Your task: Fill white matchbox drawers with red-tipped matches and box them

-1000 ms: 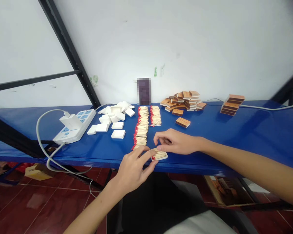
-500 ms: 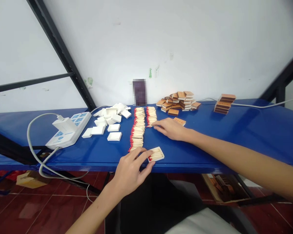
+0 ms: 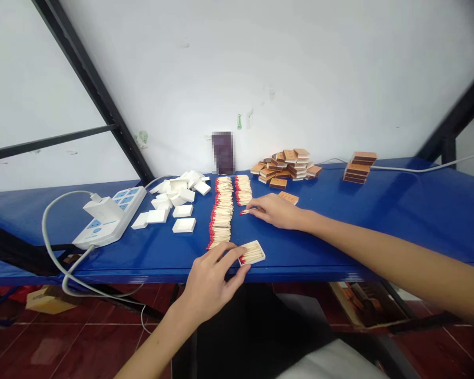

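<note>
Matches (image 3: pixel 244 211), a small bunch whose number we cannot tell, are pinched between the thumb and fingertips of our right hand (image 3: pixel 274 211), red heads pointing toward the shelf's left end. Our left hand (image 3: pixel 215 276) grips the left end of 1 white tray (image 3: pixel 263 257) at the front edge of the blue shelf (image 3: pixel 379 210), thumb on its near side and fingers over its far side. In that tray we see more matches, heads toward our left fingers.

Just beyond our right fingertips lies the shorter match row (image 3: pixel 243 190); to its left, the longer match row (image 3: pixel 221 210) runs from near the back edge to our left hand. Behind our right hand lies 1 orange matchbox (image 3: pixel 288 198), partly hidden, with a matchbox heap (image 3: pixel 286 166) near the back edge and a matchbox stack (image 3: pixel 359 167) farther right. Left of the rows we have a pile of white trays (image 3: pixel 181 189), then a power strip (image 3: pixel 129 199) slanting from the back edge toward the front edge, with 1 charger (image 3: pixel 105 209) plugged in.
</note>
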The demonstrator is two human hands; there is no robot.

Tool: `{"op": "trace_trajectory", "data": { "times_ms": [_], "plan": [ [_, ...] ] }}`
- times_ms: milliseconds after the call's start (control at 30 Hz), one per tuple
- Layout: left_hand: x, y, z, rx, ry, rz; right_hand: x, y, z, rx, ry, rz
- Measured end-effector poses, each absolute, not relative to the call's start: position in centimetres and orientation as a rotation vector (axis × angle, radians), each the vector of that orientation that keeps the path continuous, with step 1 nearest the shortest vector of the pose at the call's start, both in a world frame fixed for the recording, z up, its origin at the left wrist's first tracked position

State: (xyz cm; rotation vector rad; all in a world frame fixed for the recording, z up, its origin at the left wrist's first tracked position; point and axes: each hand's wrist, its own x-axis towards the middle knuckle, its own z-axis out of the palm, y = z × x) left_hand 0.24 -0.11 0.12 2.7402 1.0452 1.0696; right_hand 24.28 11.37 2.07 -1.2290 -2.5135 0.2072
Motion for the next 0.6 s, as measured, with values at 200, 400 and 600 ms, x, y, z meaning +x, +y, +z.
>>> {"op": "trace_trajectory", "data": {
  "times_ms": [200, 400, 600],
  "plan": [
    [0.2, 0.0, 0.0, 2.761, 1.056, 1.065, 24.1, 10.6, 2.6, -1.227, -2.55, 0.207],
    [0.1, 0.0, -0.1, 2.765, 1.064, 1.041, 24.1, 10.2, 2.7, -1.243, -2.57, 0.199],
    [0.1, -0.1, -0.1, 2.756, 1.071, 1.018, 23.9, 9.7, 2.9, -1.235, -2.573, 0.204]
  ]
}}
